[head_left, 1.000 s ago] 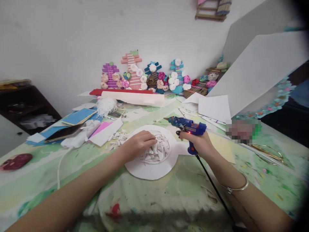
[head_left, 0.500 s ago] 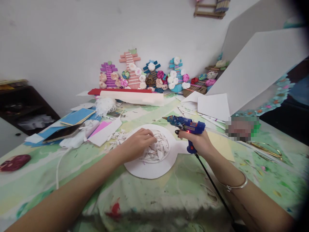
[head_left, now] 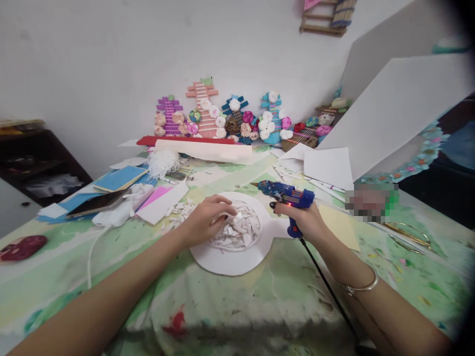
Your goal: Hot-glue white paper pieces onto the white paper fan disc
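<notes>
My right hand [head_left: 304, 217] is wrapped round the handle of a blue hot glue gun [head_left: 287, 195], whose nozzle points left and whose red light is on. A black cord hangs from its grip. My left hand [head_left: 208, 217] hovers over the left part of a round white cardboard piece [head_left: 222, 267] with a strip running right. Its fingers are bent and apart from the thumb, with nothing visible held. Inside the circle lie many small white broken chips [head_left: 241, 230]. More loose chips [head_left: 181, 212] are heaped on the table beyond my left wrist.
Left stand blue sheets [head_left: 120, 178], a dark phone-like slab [head_left: 98, 203], a white power strip [head_left: 122, 207] and white string [head_left: 163, 163]. Flower-decorated crafts [head_left: 202, 111] line the wall. Golden-handled scissors [head_left: 408, 235] and large white boards [head_left: 393, 109] are at right.
My left hand has drawn back slightly left, and its thumb now shows apart from the fingers. The glue gun stays in my right hand, almost unmoved. The view has tilted slightly.
</notes>
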### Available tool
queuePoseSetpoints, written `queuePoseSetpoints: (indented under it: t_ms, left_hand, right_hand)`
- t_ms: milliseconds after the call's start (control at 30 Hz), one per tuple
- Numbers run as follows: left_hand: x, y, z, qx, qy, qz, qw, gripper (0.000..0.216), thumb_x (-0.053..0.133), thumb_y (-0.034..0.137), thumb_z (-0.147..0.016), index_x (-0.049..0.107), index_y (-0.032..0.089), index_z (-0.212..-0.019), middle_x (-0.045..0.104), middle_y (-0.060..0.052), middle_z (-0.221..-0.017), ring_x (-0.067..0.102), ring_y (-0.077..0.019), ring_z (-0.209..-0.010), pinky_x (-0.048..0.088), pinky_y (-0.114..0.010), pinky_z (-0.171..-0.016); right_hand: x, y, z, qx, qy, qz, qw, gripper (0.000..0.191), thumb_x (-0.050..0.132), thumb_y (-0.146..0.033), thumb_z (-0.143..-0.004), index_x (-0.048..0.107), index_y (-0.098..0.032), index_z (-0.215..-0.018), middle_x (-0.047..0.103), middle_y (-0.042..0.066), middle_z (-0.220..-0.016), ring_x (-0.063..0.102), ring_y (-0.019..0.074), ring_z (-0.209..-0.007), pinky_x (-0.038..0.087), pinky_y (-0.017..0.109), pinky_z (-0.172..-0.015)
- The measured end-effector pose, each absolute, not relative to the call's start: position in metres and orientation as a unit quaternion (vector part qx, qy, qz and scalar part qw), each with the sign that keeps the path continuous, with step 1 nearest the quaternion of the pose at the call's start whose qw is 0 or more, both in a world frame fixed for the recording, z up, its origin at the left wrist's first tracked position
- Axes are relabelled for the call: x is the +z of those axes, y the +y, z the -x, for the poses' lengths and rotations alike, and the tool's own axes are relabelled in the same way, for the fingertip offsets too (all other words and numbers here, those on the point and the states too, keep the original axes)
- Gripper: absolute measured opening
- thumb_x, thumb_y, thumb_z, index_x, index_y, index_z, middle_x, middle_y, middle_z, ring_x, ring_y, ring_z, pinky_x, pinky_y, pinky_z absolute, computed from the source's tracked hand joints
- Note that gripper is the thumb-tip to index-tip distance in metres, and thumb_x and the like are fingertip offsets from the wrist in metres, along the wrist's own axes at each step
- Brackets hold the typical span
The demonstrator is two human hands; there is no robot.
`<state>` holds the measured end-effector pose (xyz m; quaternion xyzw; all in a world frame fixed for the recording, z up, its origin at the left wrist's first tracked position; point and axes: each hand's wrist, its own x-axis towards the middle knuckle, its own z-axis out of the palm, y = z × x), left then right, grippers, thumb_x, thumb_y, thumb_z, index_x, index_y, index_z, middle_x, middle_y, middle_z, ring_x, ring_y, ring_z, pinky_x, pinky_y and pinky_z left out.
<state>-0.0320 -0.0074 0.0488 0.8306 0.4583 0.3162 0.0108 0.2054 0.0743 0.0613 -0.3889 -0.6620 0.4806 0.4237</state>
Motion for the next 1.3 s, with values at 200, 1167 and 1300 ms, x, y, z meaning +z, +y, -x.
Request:
queuePoseSetpoints:
  t_ms: [200,1167,1300]
  left_hand:
    - [0.056,-0.020,0.025,0.250,0.390,-0.886,0.003,0.023,0.055,0.020,-0.077,0.063,0.021,-0.099,0.064,-0.008,-0.097,0.048,-0.0250,-0.104,0.038,-0.041,-0.092]
    - [0.050,-0.018,0.034,0.175,0.437,-0.881,-0.051,0.034,0.050,0.037,-0.085,0.059,0.020,-0.113,0.061,-0.007,-0.118,0.037,-0.0299,-0.122,0.027,-0.045,-0.097]
    - [0.053,-0.020,0.029,0.158,0.437,-0.883,-0.067,0.032,0.047,0.039,-0.087,0.061,0.020,-0.109,0.064,-0.007,-0.113,0.039,-0.0298,-0.121,0.025,-0.046,-0.095]
  right_hand:
    - [0.058,0.075,-0.204,0.475,-0.661,0.411,0.411,0.030,0.072,-0.033,-0.057,0.067,-0.016,-0.081,0.066,0.004,-0.078,0.060,0.0214,-0.075,0.047,0.032,-0.066]
    - [0.058,0.074,-0.203,0.487,-0.672,0.386,0.402,0.030,0.070,-0.030,-0.059,0.069,-0.015,-0.085,0.065,0.004,-0.079,0.058,0.0195,-0.073,0.047,0.031,-0.065]
    - [0.058,0.074,-0.203,0.492,-0.663,0.396,0.401,0.031,0.070,-0.031,-0.058,0.068,-0.015,-0.083,0.064,0.003,-0.075,0.057,0.0185,-0.069,0.046,0.030,-0.062]
